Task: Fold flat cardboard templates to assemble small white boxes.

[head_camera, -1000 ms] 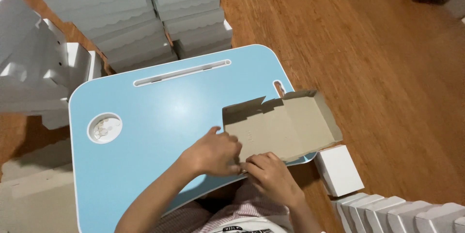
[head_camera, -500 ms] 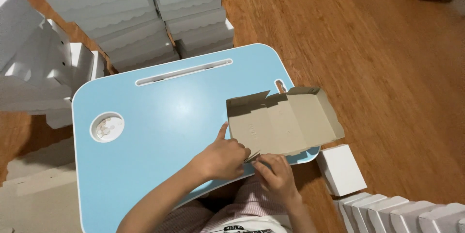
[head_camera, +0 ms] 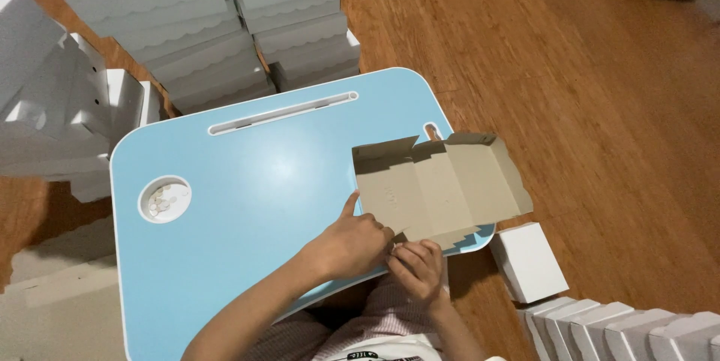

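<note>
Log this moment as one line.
left hand: pinching near edge of cardboard box blank | right hand: same edge | blank on blue lap table

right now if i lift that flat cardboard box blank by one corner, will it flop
Probably somewhat: the cardboard blank is thin, creased sheet, so panels may hinge at the folds. It looks light. Both hands, left and right, grip its near edge.

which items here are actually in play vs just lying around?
In play:
- left hand and right hand, pinching the near edge of the cardboard box blank
- blue lap table under it

Lying around:
- stacked white boxes
- small white box on the wooden floor
</note>
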